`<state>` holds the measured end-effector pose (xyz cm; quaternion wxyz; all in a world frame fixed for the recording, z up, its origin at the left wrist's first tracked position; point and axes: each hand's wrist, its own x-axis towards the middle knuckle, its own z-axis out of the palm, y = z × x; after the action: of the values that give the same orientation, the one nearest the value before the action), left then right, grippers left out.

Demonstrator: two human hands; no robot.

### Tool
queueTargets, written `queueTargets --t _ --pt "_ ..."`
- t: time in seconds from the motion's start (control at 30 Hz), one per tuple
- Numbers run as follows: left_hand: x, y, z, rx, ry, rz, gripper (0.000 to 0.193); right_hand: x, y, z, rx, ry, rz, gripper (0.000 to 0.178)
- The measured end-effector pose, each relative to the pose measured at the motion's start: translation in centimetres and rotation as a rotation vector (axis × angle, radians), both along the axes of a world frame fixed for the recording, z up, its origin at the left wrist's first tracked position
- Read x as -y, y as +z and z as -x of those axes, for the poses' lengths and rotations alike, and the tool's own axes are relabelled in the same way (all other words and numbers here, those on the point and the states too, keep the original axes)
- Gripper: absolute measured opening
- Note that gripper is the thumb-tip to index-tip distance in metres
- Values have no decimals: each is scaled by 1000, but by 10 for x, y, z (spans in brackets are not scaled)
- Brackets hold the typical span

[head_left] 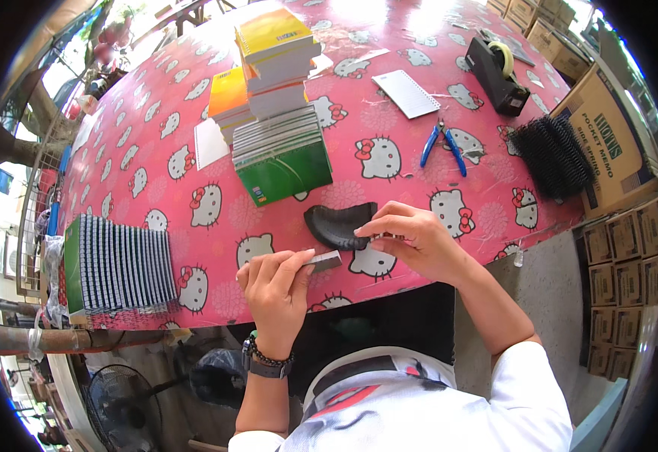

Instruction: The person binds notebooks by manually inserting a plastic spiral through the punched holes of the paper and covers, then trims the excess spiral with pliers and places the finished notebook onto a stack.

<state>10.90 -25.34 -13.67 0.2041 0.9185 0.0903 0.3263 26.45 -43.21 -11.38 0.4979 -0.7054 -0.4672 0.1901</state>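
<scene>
White printed T-shirt (449, 410), dark wristwatch (271, 369)

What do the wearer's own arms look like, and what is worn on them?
White short sleeves end above bare forearms. The left wrist carries a dark watch-like strap beside a dark beaded bracelet; the right wrist has nothing on it. Neither grip is gloved.

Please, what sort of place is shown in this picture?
Probably a small notebook-binding workshop, judging by the stacked green notebooks, the black spiral coils and the blue-handled pliers.
</scene>
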Motion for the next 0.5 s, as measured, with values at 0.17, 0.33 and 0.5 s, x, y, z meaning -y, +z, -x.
queueTargets --t 0.17,0.33,0.5 --pt "2 1 4 2 -6 7 16 -7 -4 3 88 -4 -41 26" --pt "2 2 8 20 3 10 15 -9 -2 0 115 56 -48 24" --pt "2 1 6 20 -15 9 15 -9 -5 -1 96 107 -3 22"
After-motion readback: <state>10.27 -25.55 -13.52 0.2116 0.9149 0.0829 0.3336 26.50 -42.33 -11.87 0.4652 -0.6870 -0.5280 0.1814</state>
